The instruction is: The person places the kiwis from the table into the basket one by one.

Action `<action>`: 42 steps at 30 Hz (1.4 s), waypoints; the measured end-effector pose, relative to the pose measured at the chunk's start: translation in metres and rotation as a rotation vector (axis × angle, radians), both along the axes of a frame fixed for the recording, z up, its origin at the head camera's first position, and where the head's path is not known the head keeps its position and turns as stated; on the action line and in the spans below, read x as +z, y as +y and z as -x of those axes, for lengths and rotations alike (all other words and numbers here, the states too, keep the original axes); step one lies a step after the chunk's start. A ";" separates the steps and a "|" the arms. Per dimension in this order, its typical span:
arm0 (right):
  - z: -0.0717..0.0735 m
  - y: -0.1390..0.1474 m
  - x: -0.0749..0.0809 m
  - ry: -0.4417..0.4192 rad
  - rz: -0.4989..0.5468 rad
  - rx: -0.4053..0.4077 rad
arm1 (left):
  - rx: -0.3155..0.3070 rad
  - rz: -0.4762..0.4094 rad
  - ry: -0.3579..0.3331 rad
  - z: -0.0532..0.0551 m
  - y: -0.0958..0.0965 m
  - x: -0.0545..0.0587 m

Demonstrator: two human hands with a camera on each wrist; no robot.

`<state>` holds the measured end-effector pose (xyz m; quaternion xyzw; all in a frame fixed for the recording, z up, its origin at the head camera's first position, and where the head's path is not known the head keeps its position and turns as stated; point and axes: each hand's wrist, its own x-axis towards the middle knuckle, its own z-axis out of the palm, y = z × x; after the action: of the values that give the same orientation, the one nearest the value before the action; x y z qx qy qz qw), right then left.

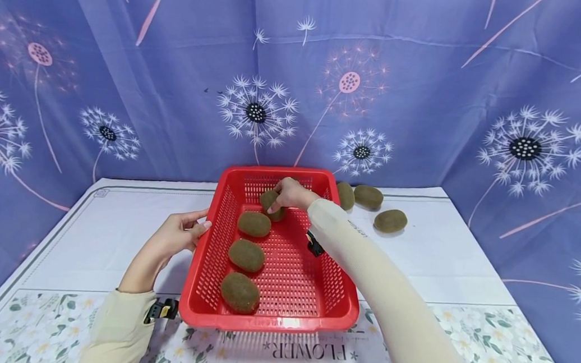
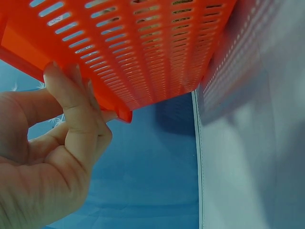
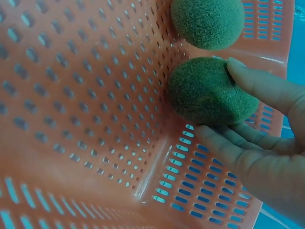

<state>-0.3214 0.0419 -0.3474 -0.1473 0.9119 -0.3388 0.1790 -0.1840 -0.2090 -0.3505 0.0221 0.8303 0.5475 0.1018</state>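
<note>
Left hand: fingers and thumb bent about the left rim, holding the basket. A firm grip there should stop the basket sliding during the other hand's work.

Row kiwis, three: inside the basket, along its left side, lying roughly crosswise, near to far, with gaps between.

Held kiwi: inside the basket at the far end, left of centre, just beside the farthest of the row. Contact with the floor: cannot be told. Brown, oval, fuzzy-skinned; greener in the right wrist view, with a shaded hollow on one side.

Right hand: pinching the held kiwi between thumb and fingers. Advised handling: light pressure, as the fruit may bruise; lower fully before letting go; long side matched to the row; fingers drawn clear without nudging the neighbour.

Loose kiwis, three: on the table, right of the basket. Two side by side, one partly hidden; third nearer, slightly apart.
</note>
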 end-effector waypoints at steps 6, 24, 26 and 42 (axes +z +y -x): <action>0.001 0.000 0.001 -0.008 -0.020 0.005 | 0.004 0.000 0.001 0.000 0.000 0.000; -0.003 0.015 0.031 0.025 0.091 0.066 | 0.002 -0.007 0.006 0.000 0.000 -0.001; -0.003 0.019 0.040 0.027 0.141 0.077 | 0.002 -0.007 0.003 -0.001 0.000 0.000; -0.008 0.118 0.067 0.033 0.373 -0.136 | 0.011 -0.007 -0.018 -0.001 0.001 0.001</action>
<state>-0.3136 0.1598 -0.2799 -0.1216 0.8438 -0.5108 0.1106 -0.1834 -0.2082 -0.3498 0.0128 0.8275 0.5512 0.1060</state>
